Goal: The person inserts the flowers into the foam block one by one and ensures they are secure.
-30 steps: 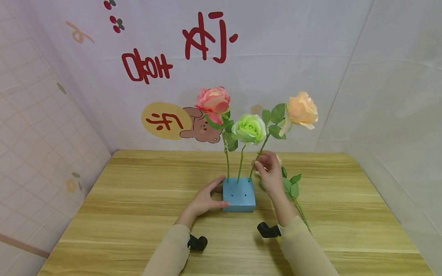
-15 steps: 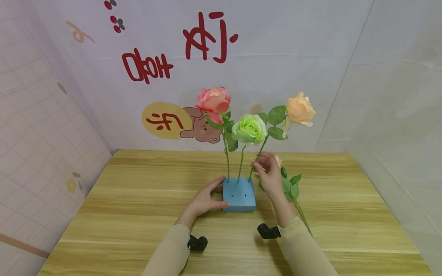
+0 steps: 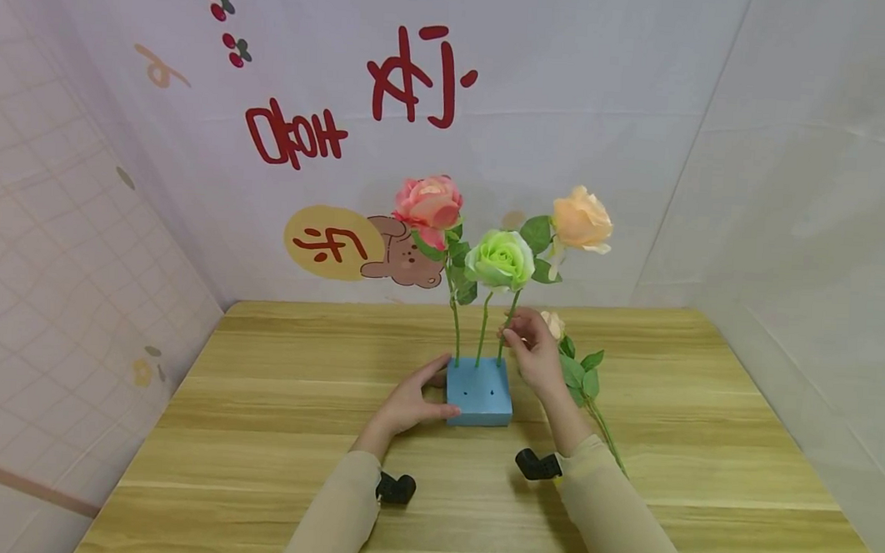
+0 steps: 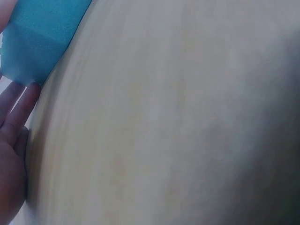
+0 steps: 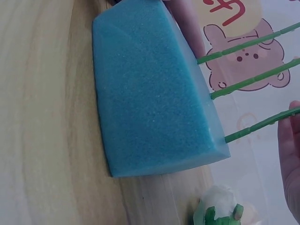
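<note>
The blue foam block (image 3: 478, 405), at the person's twelve o'clock, seems light and easily dented; the left hand (image 3: 409, 398), at its nine, holds it between thumb and fingers. At its one o'clock rises the peach rose (image 3: 582, 219), probably delicate; the right hand (image 3: 539, 355) pinches its stiffer-looking stem (image 5: 258, 125), the safer place.

Head view: med-dim, soft diffuse light, fairly sharp; faint shadow under R sleeve (image 3: 618, 515) twd front edge of surface (image 3: 271, 401); wide-angle stretch at pic sides, back wall (image 3: 572, 91) greyish. L wrist view: v. blurry, hazy, surface grain washed out, dark shading down R side. R wrist view: blue block (image 5: 145, 89) has broad face shaded, top face brighter; surface at L soft-focus.
</note>
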`<control>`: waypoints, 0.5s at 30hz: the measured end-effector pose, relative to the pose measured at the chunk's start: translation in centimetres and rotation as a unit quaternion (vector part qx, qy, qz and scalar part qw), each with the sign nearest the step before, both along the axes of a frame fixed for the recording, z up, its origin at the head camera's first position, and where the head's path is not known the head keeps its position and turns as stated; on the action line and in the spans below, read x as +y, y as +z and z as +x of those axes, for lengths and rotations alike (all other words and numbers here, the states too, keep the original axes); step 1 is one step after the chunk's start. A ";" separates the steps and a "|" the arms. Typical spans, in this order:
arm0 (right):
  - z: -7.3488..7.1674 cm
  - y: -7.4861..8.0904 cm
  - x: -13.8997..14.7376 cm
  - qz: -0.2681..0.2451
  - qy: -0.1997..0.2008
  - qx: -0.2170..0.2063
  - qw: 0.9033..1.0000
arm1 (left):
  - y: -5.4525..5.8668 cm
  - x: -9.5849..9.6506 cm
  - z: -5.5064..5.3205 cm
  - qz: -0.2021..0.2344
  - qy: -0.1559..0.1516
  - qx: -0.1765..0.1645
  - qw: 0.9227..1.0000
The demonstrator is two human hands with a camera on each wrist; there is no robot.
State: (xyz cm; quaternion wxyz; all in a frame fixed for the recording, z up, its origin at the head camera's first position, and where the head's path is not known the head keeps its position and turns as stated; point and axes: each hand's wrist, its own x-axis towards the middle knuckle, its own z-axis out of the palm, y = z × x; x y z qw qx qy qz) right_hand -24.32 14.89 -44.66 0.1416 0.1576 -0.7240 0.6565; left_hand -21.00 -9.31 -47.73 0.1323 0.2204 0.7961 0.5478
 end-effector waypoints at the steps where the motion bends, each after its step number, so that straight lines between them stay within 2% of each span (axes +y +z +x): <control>1: 0.2 0.3 -0.1 0.005 0.002 0.004 1.000 | 0.0 0.0 0.0 0.000 0.000 0.000 1.000; 11: 0.6 0.6 -0.3 0.021 0.011 0.007 1.000 | 0.2 0.0 0.1 0.003 0.002 0.001 1.000; 15: 0.7 0.5 -0.2 0.017 0.013 0.004 1.000 | -0.5 0.0 -0.2 0.002 0.004 0.005 1.000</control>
